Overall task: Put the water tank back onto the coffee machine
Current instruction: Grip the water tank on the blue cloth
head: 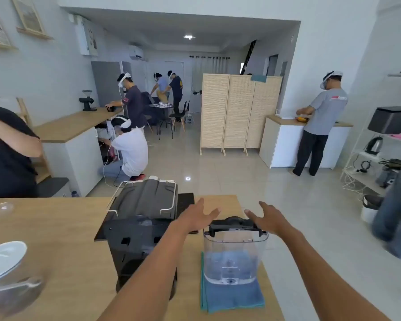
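Note:
The clear plastic water tank (234, 258) with a black lid stands upright on a blue cloth (232, 297) at the right of the wooden table. Just left of it stands the black coffee machine (139, 230), seen from its back, with a wire-railed top. My left hand (196, 216) hovers above the gap between machine and tank, fingers spread and holding nothing. My right hand (267, 216) is spread over the right side of the tank's lid, thumb near the lid; I cannot tell if it touches.
A white plate (4, 258) and a glass vessel (12, 295) sit at the table's left. A black mat (185, 202) lies behind the machine. The table's right edge (269, 286) runs close to the tank. Several people work around the room.

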Demonstrator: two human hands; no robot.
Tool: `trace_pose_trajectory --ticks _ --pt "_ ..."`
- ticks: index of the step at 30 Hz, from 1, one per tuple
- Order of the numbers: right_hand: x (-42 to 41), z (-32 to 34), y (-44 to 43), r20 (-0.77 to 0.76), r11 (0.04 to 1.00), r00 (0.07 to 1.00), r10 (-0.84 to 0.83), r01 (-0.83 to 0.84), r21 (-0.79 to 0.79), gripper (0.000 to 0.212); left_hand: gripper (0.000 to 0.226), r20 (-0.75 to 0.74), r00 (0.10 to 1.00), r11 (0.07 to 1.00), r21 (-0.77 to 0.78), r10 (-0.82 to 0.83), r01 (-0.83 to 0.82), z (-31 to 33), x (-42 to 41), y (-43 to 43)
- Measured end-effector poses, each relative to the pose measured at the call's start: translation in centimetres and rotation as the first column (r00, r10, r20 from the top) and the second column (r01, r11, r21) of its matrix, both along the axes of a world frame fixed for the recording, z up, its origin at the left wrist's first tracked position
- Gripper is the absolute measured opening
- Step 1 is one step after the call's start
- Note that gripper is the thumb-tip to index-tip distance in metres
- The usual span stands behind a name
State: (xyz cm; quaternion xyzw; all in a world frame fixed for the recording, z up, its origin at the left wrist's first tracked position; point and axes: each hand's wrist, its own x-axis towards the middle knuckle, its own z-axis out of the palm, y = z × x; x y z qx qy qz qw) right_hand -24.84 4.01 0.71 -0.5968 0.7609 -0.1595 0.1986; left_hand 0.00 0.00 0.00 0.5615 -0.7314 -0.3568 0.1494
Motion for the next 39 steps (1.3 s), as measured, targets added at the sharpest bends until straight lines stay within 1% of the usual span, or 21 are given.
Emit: trace_pose_trajectory --ticks 1,2,3,5,7,8,9,10,13,16,19,21,24,27,30,32,34,36,37,39 --pt "-0.3 -0.6 0.2 -0.004 1.000 1.000 -0.001 0.001 -0.007 0.096 0.120 -0.040 0.999 0.999 0.027 0.026 -0.025 -0.7 -0.4 0.1" --pt "-0.4 -0.8 0.3 0.004 1.000 1.000 -0.011 0.010 0.005 0.097 0.120 -0.066 0.996 0.995 0.075 0.065 -0.060 -1.3 -0.7 0.1" --pt "-0.6 -1.4 0.4 0.018 1.000 1.000 -0.016 0.015 0.019 0.096 0.113 -0.077 0.992 0.990 0.109 0.101 -0.093 -2.2 -1.0 0.2" --pt "-0.6 -1.9 0.7 0.061 0.999 0.998 -0.032 0.030 0.045 0.087 0.087 -0.112 0.978 0.975 0.158 0.178 -0.159 -3.3 -1.4 0.7" --pt "-0.8 -2.0 0.6 0.119 0.999 0.992 -0.032 0.029 0.024 0.066 0.060 -0.191 0.961 0.966 0.198 0.202 -0.164 -3.6 -2.0 1.0" --pt "-0.9 -2.1 0.6 0.136 0.999 0.990 -0.035 0.034 0.010 0.061 0.047 -0.204 0.956 0.963 0.208 0.211 -0.168 -3.3 -2.2 1.4" --pt "-1.1 -2.2 0.5 0.170 0.999 0.985 -0.040 0.040 0.004 0.060 0.038 -0.226 0.947 0.956 0.237 0.228 -0.174 -3.6 -2.3 1.4" --pt "-1.1 -2.4 0.4 0.195 0.999 0.980 -0.046 0.046 0.004 0.059 0.035 -0.250 0.938 0.950 0.259 0.238 -0.172 -3.7 -2.3 1.4" --pt "-1.2 -2.4 0.4 0.257 0.999 0.966 -0.035 0.038 -0.006 0.056 0.042 -0.316 0.914 0.954 0.239 0.253 -0.182 -4.2 -2.4 1.8" --pt "-1.2 -2.4 0.8 0.319 1.000 0.948 -0.005 0.013 -0.025 0.050 0.034 -0.361 0.884 0.950 0.202 0.298 -0.238 -5.0 -2.4 1.5" --pt "-1.1 -3.2 0.9 0.403 0.993 0.915 0.017 0.032 -0.115 0.053 0.026 -0.432 0.846 0.950 0.130 0.313 -0.285 -5.4 -2.3 1.6" --pt "-0.9 -3.7 1.0 0.435 0.980 0.900 0.037 0.054 -0.194 0.056 0.029 -0.477 0.818 0.943 0.077 0.321 -0.325 -5.9 -2.2 1.5" --pt "-0.4 -3.8 1.7 0.458 0.957 0.887 0.054 0.086 -0.279 0.060 0.034 -0.526 0.791 0.926 -0.013 0.313 -0.376 -6.0 -2.2 2.0" --pt "-0.3 -4.0 2.3 0.482 0.944 0.873 0.071 0.097 -0.316 0.061 0.033 -0.554 0.780 0.908 -0.098 0.291 -0.408 -5.8 -2.4 2.6" --pt "-0.1 -4.0 2.7 0.489 0.934 0.868 0.084 0.103 -0.343 0.057 0.032 -0.602 0.755 0.878 -0.178 0.259 -0.444 -5.6 -2.8 3.1" --pt "-0.2 -3.9 2.6 0.530 0.936 0.846 0.064 0.133 -0.325 0.053 0.036 -0.614 0.748 0.863 -0.206 0.253 -0.461 -5.6 -3.0 3.2" --pt "-0.2 -4.0 2.4 0.572 0.946 0.820 0.025 0.166 -0.279 0.058 0.045 -0.593 0.764 0.854 -0.232 0.254 -0.465 -5.9 -3.1 3.2" --pt "-0.1 -4.1 2.2 0.609 0.949 0.793 0.007 0.188 -0.254 0.065 0.073 -0.560 0.780 0.850 -0.233 0.280 -0.473 -5.9 -3.2 3.5" --pt "-0.1 -4.1 2.2 0.628 0.947 0.778 0.006 0.197 -0.254 0.067 0.081 -0.557 0.776 0.852 -0.213 0.296 -0.478 -5.8 -3.3 3.8" --pt "0.1 -4.1 2.3 0.655 0.940 0.756 0.000 0.224 -0.259 0.064 0.074 -0.590 0.735 0.845 -0.158 0.334 -0.511 -5.3 -3.6 4.4"
